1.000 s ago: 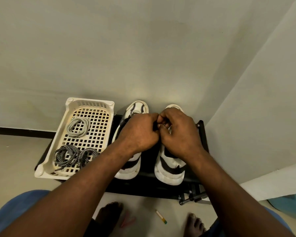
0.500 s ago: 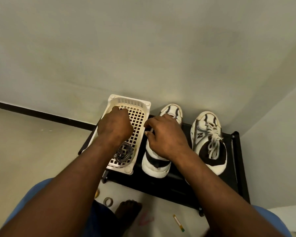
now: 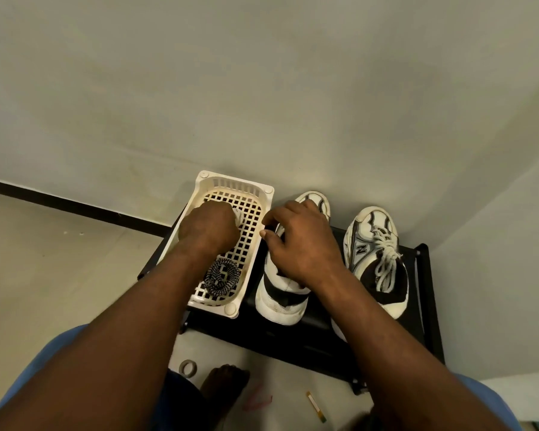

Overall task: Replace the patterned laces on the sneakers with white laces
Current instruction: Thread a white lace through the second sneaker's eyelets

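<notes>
White lace [image 3: 239,215]: far end of the basket [image 3: 235,178], bunched inside a fist
Left hand [image 3: 209,228]: grip curled tight round that white lace
Patterned lace [image 3: 222,275]: coiled at the basket's near end
Right hand [image 3: 299,244]: grip loose, fingers spread over the left sneaker [image 3: 280,293], just beside the basket
Right sneaker [image 3: 377,259]: white-laced, alongside on the black rack [image 3: 417,306]

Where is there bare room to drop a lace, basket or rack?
Bare lattice in the white plastic basket, between the left hand gripping a pale lace coil and the black-and-white patterned lace coil. Bare black rack strip before the laced sneaker and the white-and-black sneaker under the right hand. Crowded: the basket-sneaker gap.
</notes>
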